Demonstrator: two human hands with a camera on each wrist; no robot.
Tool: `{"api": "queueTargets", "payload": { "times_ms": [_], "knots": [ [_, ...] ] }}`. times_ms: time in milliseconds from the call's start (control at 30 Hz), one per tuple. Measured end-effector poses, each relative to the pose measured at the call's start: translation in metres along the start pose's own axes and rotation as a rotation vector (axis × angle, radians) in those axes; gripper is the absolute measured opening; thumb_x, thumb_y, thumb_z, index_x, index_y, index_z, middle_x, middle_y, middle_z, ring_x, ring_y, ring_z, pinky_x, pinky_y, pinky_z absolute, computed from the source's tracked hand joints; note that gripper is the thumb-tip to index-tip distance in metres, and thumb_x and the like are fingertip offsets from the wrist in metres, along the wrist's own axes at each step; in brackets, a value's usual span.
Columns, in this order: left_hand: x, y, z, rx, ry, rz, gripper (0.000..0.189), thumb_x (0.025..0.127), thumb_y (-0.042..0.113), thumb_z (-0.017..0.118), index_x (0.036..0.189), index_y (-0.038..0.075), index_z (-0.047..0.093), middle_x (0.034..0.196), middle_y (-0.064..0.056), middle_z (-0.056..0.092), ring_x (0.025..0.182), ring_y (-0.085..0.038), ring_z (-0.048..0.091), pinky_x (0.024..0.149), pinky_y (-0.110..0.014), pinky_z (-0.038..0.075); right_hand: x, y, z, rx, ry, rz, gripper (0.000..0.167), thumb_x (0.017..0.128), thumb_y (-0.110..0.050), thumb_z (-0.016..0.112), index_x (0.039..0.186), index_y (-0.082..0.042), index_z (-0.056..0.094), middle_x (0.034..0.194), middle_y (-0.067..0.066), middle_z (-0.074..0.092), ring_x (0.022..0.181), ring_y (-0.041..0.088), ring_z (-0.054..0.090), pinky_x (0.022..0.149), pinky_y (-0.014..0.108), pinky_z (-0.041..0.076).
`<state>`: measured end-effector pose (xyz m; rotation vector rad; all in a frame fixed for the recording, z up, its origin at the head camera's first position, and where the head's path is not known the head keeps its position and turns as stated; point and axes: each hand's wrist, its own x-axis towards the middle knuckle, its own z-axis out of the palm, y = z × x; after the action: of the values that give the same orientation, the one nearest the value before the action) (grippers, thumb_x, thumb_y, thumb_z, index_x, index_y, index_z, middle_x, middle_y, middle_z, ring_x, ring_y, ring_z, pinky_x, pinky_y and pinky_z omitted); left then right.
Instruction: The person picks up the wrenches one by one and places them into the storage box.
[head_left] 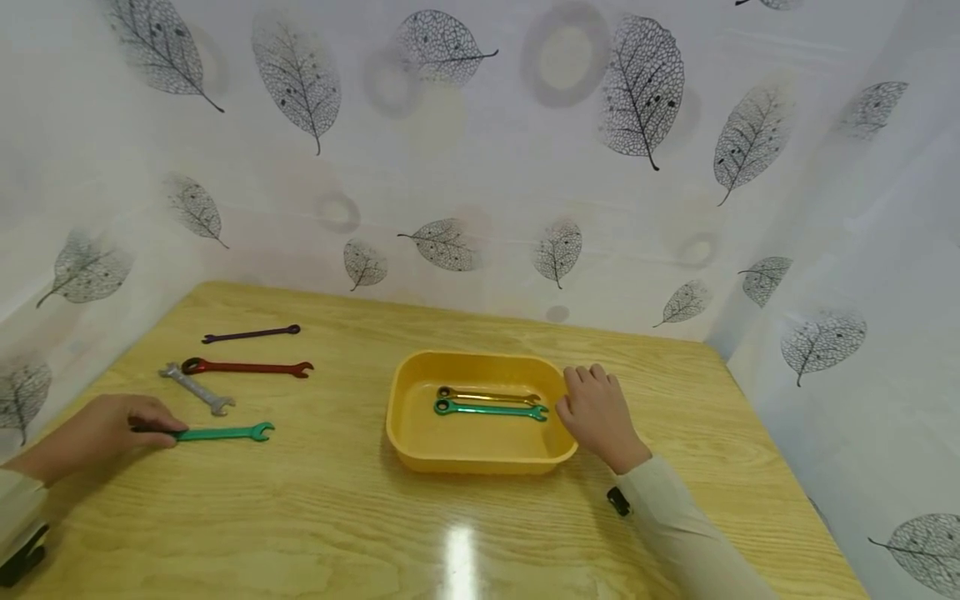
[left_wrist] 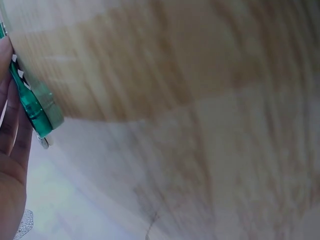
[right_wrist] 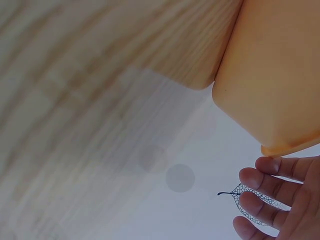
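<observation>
My left hand (head_left: 112,429) pinches one end of a green wrench (head_left: 225,433) at the table's left; its open jaw end points right. In the left wrist view, fingers (left_wrist: 7,120) lie along the green wrench (left_wrist: 31,102). My right hand (head_left: 600,412) is at the right rim of a yellow plastic basin (head_left: 480,467), thumb at the rim. From the right wrist view, loosely bent fingers (right_wrist: 270,187) sit just outside the basin rim (right_wrist: 290,146); the thumb is hidden. Inside the basin lie a gold wrench (head_left: 491,396) and another green wrench (head_left: 491,409).
Beyond my left hand lie a silver wrench (head_left: 198,389), a red wrench (head_left: 251,367) and a purple wrench (head_left: 251,335) on the wood-grain table (head_left: 337,517). A leaf-patterned sheet (head_left: 480,167) stands behind the table and along its sides.
</observation>
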<state>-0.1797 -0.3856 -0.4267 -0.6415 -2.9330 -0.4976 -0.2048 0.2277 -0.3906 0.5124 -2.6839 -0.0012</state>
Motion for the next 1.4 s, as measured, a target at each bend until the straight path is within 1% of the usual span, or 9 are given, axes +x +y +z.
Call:
{"api": "queueTargets", "payload": {
  "times_ms": [267, 433, 500, 600, 667, 800, 967, 1133, 1400],
  "knots": [
    [0.000, 0.002, -0.002, 0.002, -0.013, -0.001, 0.015, 0.066, 0.015, 0.081, 0.079, 0.018, 0.075, 0.073, 0.018, 0.063, 0.066, 0.013, 0.051, 0.055, -0.017, 0.047, 0.001, 0.001, 0.001, -0.001, -0.024, 0.011, 0.012, 0.082, -0.011, 0.055, 0.077, -0.008, 0.045, 0.066, 0.004, 0.042, 0.066, 0.022, 0.036, 0.061, 0.031, 0.025],
    [-0.002, 0.003, -0.002, -0.011, -0.032, -0.033, 0.013, 0.068, 0.017, 0.081, 0.078, 0.019, 0.075, 0.073, 0.019, 0.062, 0.066, 0.014, 0.050, 0.055, -0.018, 0.046, 0.000, 0.001, 0.001, -0.001, -0.018, 0.006, 0.011, 0.082, -0.011, 0.054, 0.077, -0.008, 0.045, 0.066, 0.004, 0.043, 0.065, 0.022, 0.036, 0.061, 0.031, 0.025],
    [-0.003, 0.002, -0.001, -0.027, -0.018, -0.012, 0.013, 0.067, 0.016, 0.081, 0.078, 0.018, 0.075, 0.072, 0.020, 0.061, 0.066, 0.014, 0.050, 0.054, -0.018, 0.046, 0.000, 0.001, 0.001, -0.006, -0.014, 0.001, 0.011, 0.082, -0.011, 0.054, 0.078, -0.008, 0.045, 0.066, 0.004, 0.043, 0.066, 0.022, 0.037, 0.060, 0.031, 0.026],
    [-0.005, 0.000, 0.002, -0.043, 0.014, 0.052, 0.015, 0.065, 0.011, 0.082, 0.076, 0.016, 0.074, 0.071, 0.022, 0.061, 0.064, 0.015, 0.049, 0.052, -0.017, 0.046, 0.000, 0.001, 0.001, -0.008, -0.003, -0.006, 0.010, 0.082, -0.011, 0.055, 0.079, -0.007, 0.046, 0.067, 0.005, 0.044, 0.066, 0.023, 0.038, 0.060, 0.031, 0.026],
    [-0.005, -0.001, 0.003, -0.048, 0.028, 0.078, 0.016, 0.063, 0.008, 0.082, 0.076, 0.014, 0.073, 0.070, 0.022, 0.061, 0.063, 0.015, 0.049, 0.051, -0.016, 0.046, 0.001, 0.001, 0.001, -0.009, 0.001, -0.007, 0.009, 0.082, -0.011, 0.055, 0.079, -0.007, 0.047, 0.067, 0.005, 0.045, 0.066, 0.023, 0.038, 0.060, 0.031, 0.026],
    [-0.004, 0.000, 0.003, -0.081, 0.011, 0.064, 0.015, 0.065, 0.008, 0.082, 0.076, 0.013, 0.072, 0.069, 0.021, 0.061, 0.062, 0.015, 0.049, 0.050, -0.017, 0.046, 0.000, 0.001, 0.001, -0.008, 0.007, -0.008, 0.009, 0.082, -0.011, 0.055, 0.079, -0.007, 0.047, 0.067, 0.004, 0.045, 0.066, 0.022, 0.038, 0.060, 0.030, 0.026],
    [-0.001, 0.006, 0.001, -0.075, 0.035, 0.066, 0.017, 0.063, 0.007, 0.083, 0.074, 0.012, 0.070, 0.070, 0.025, 0.060, 0.063, 0.015, 0.049, 0.051, -0.016, 0.047, 0.000, 0.001, 0.001, -0.002, 0.003, -0.002, 0.009, 0.082, -0.011, 0.055, 0.080, -0.007, 0.047, 0.067, 0.004, 0.044, 0.066, 0.022, 0.036, 0.060, 0.030, 0.025],
    [0.001, 0.009, 0.000, -0.070, 0.050, 0.061, 0.020, 0.061, 0.005, 0.083, 0.074, 0.011, 0.069, 0.069, 0.023, 0.059, 0.062, 0.015, 0.048, 0.051, -0.016, 0.047, 0.000, 0.000, -0.001, 0.008, -0.005, 0.005, 0.010, 0.082, -0.010, 0.055, 0.079, -0.007, 0.046, 0.066, 0.004, 0.043, 0.065, 0.021, 0.035, 0.060, 0.030, 0.024],
    [0.002, 0.014, -0.003, -0.110, 0.093, 0.124, 0.024, 0.059, -0.001, 0.083, 0.073, 0.010, 0.068, 0.070, 0.027, 0.056, 0.061, 0.014, 0.046, 0.049, -0.014, 0.045, 0.000, 0.000, -0.001, 0.015, 0.003, 0.005, 0.008, 0.082, -0.010, 0.055, 0.079, -0.007, 0.048, 0.066, 0.003, 0.043, 0.065, 0.021, 0.034, 0.060, 0.029, 0.024]
  ]
}}
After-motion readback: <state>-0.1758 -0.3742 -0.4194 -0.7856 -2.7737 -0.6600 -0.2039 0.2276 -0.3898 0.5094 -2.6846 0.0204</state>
